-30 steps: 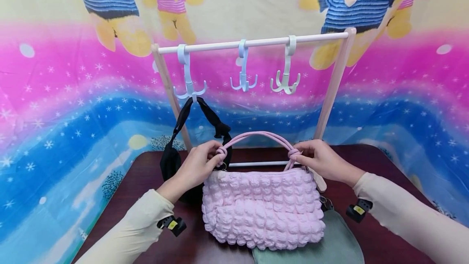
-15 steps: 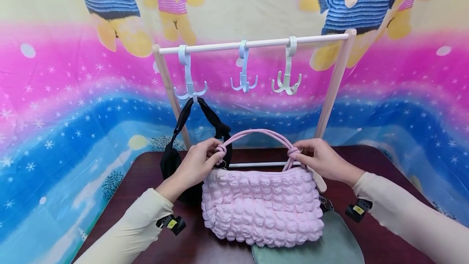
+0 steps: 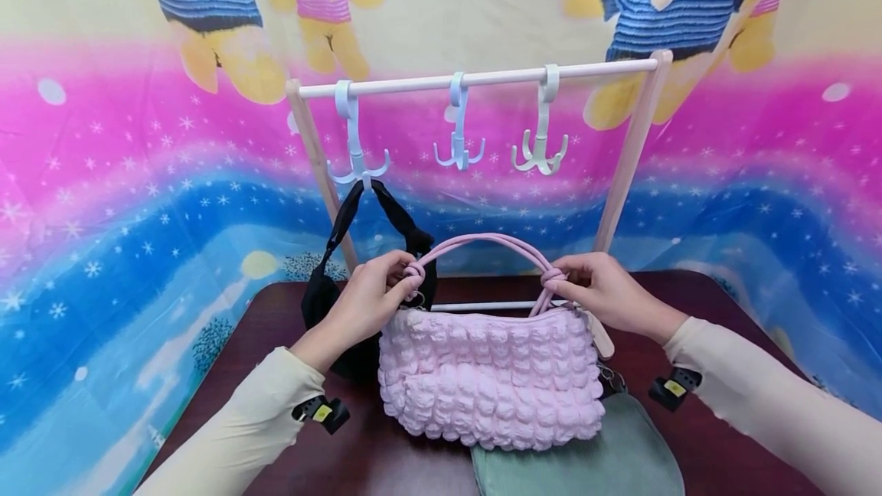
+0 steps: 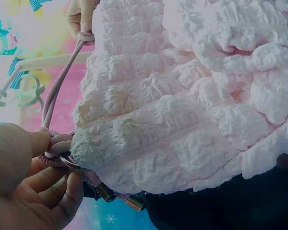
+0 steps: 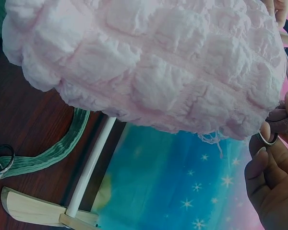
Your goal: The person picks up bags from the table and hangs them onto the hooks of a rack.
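A pink puffy handbag (image 3: 489, 377) hangs from its corded handle (image 3: 485, 238) between both hands. My left hand (image 3: 368, 293) pinches the knot at the handle's left end; in the left wrist view its thumb and fingers close round the cord beside a metal ring (image 4: 71, 160). At the other end, my right hand (image 3: 606, 293) pinches the right knot, and a ring (image 5: 268, 139) shows by its fingers in the right wrist view. Behind the pink handbag's left side, a black bag (image 3: 320, 297) hangs by its strap from the left blue hook (image 3: 358, 167).
A wooden rack (image 3: 482, 79) stands at the table's back, bearing a middle blue hook (image 3: 458, 148) and a pale green hook (image 3: 540, 151). A green bag (image 3: 586, 458) lies on the dark table (image 3: 276, 435), partly under the pink one. A printed cloth (image 3: 103, 213) backs everything.
Both hands have raised the pink handbag slightly, and its lower edge has moved up over the green bag. Both keep their hold on the knots. The black bag hangs as before.
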{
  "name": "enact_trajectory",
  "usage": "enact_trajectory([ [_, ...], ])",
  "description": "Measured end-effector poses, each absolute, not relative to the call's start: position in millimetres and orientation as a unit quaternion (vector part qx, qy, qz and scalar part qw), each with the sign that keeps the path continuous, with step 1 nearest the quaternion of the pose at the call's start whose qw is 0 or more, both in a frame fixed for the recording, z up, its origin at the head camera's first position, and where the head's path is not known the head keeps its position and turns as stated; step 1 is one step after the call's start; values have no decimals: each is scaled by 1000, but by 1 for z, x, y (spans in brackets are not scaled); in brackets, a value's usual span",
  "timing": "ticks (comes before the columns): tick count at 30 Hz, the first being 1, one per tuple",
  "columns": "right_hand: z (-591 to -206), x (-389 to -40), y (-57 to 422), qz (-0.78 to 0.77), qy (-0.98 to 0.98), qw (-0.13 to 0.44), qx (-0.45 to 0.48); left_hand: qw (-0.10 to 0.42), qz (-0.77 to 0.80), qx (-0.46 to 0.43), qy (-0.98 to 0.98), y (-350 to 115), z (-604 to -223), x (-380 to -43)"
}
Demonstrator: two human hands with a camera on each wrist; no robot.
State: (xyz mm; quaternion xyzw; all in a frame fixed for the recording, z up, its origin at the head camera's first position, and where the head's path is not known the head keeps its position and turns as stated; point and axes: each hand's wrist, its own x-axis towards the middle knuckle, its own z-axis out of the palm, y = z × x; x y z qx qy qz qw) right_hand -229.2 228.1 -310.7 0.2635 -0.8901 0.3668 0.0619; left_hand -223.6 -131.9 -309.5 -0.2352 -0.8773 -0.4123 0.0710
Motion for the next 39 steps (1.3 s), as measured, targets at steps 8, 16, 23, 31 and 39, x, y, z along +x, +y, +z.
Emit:
enact_trajectory([
  [8,-309,-230,229,369,-885,73,274,74,-416,-236,-875,-132,-307,-223],
  [16,-305,-229,227,365,-889,78,267,80,-417,-234,-875,-133,-304,-223],
  [23,-301,-228,227,377,-885,71,263,84,-420,-235,-873,-133,-301,-223],
  [31,-297,-227,227,388,-879,74,268,88,-416,-231,-875,-132,-298,-221],
  [39,-294,-227,227,389,-878,76,267,94,-414,-235,-874,-132,-294,-219],
])
